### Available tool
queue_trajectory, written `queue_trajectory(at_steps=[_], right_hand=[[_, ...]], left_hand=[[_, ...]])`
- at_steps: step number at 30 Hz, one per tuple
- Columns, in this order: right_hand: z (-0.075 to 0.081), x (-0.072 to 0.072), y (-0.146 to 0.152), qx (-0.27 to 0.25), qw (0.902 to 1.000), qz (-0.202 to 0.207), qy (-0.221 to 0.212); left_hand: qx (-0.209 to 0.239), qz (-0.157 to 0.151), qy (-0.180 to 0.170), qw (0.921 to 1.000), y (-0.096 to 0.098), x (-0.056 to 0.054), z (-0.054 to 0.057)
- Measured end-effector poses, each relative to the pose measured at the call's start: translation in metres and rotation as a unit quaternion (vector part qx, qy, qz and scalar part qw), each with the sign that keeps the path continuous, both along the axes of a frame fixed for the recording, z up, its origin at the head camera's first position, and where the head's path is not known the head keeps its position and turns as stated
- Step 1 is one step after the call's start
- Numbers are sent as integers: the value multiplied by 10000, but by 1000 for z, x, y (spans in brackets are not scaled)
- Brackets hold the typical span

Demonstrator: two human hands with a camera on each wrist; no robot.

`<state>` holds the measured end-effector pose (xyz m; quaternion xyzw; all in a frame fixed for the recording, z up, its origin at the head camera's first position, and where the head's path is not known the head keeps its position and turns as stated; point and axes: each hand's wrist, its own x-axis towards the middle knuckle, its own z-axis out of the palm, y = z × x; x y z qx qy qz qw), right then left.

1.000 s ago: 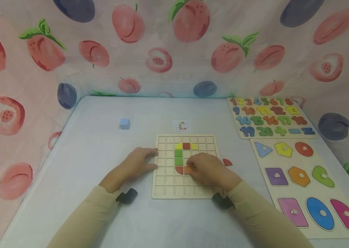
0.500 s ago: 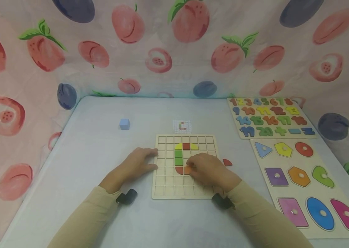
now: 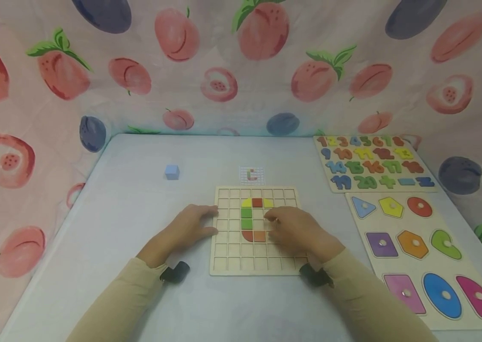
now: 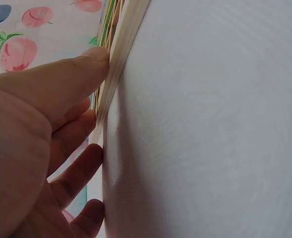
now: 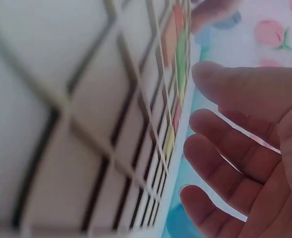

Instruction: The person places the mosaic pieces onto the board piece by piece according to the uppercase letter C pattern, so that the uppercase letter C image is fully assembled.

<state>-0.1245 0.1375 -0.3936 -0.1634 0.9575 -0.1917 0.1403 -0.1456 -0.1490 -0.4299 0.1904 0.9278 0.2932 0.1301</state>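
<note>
A wooden grid board (image 3: 234, 263) lies in the middle of the table. Set in its cells are a red square (image 3: 257, 203) between two yellow quarter-rounds, two green squares (image 3: 246, 218), a red-orange quarter-round (image 3: 247, 235) and an orange square (image 3: 259, 236). My left hand (image 3: 183, 228) rests its thumb and fingertips against the board's left edge; in the left wrist view the thumb (image 4: 94, 62) lies at the rim. My right hand (image 3: 298, 232) hovers over the board's right half, thumb and fingers apart, with nothing between them in the right wrist view.
Behind the board lies a small pattern card (image 3: 252, 175), with a blue cube (image 3: 172, 172) to its left. A number puzzle (image 3: 369, 161) and a shape puzzle with knobs (image 3: 395, 266) lie at the right. A fruit-print cloth (image 3: 262, 95) hangs behind the table.
My right hand has let go of the orange square and drawn back to the right, uncovering it. The loose red quarter-round right of the board is now hidden behind that hand. My left hand stays put.
</note>
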Motion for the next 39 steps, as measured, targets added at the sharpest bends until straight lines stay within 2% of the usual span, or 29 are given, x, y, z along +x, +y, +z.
queue_trajectory(at_steps=[9, 17, 31, 39], right_hand=[[5, -4, 40, -15, 9987, -487, -139], [0, -2, 69, -110, 9993, -344, 107], [-11, -1, 83, -20, 9987, -479, 168], [-12, 0, 87, -49, 9989, -395, 234]], left_hand=[[-34, -15, 18, 10000, -1, 2, 1], [-12, -66, 76, 9999, -1, 1, 1], [-57, -5, -20, 10000, 0, 0, 1], [-16, 23, -112, 9999, 0, -1, 0]])
